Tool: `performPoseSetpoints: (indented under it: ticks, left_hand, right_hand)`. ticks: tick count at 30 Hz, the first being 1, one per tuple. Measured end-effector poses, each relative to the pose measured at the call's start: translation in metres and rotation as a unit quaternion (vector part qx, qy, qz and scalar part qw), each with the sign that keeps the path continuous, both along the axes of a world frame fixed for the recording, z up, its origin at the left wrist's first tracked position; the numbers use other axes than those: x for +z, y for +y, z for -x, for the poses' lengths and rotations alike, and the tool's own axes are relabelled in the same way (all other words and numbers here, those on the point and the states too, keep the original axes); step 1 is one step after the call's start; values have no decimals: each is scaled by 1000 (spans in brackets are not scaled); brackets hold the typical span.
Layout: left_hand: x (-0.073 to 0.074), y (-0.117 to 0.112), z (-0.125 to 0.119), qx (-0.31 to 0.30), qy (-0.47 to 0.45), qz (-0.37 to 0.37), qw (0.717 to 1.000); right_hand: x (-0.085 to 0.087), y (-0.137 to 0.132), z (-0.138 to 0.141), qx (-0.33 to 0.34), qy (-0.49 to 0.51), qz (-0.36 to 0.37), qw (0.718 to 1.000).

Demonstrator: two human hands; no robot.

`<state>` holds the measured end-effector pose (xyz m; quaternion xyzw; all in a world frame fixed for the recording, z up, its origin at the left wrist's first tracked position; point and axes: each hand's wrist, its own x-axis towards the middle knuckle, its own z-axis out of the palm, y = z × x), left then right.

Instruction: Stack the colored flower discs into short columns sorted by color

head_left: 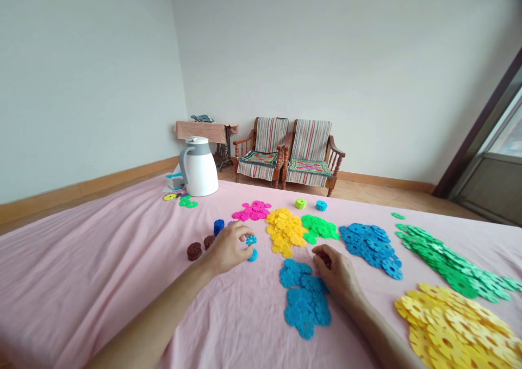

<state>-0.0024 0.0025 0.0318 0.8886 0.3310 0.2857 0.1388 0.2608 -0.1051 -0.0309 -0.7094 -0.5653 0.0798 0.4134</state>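
My left hand (229, 248) is closed, its thumb and fingertips around a light-blue notched plastic disc (251, 239). Just below, beside the thumb, shows another light-blue disc (253, 255), partly hidden. Stacks of brown discs (194, 251) and dark-blue discs (219, 227) stand to the left of this hand. My right hand (335, 268) rests low at the right edge of a loose spread of light-blue discs (305, 298). Its fingers are curled together, and whatever they may hold is hidden. A yellow disc pile (285, 230) lies between and beyond both hands.
Pink discs (255, 211), green discs (320, 227), and darker-blue discs (371, 246) lie farther back. Long green (448, 260) and large yellow (457, 325) piles fill the right. A white jug (202, 170) stands at back left on the pink cloth (122, 260). Two chairs (308, 146) stand beyond.
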Motion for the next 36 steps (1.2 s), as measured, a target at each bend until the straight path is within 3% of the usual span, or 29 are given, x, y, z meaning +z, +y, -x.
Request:
performPoseSetpoints:
  ticks: [9, 20, 24, 30, 36]
  left_hand:
    - [-4, 2, 4, -45, 59, 16, 997]
    - [-7, 2, 2, -53, 73, 6, 996]
    - [-3, -11, -6, -71, 21, -6, 997]
    - [-12, -46, -32, -173, 37, -11, 984]
    - [-20, -56, -44, -160, 54, 1, 986]
  right_hand:
    - [-2, 1, -2, 2, 4, -1, 1000]
    - [-6, 2, -3, 5, -3, 0, 1000]
    - [-4, 2, -2, 3, -11, 0, 1000]
    - [-2, 1, 0, 0, -12, 6, 1000]
    - [-3, 1, 0, 6, 1, -5, 1000]
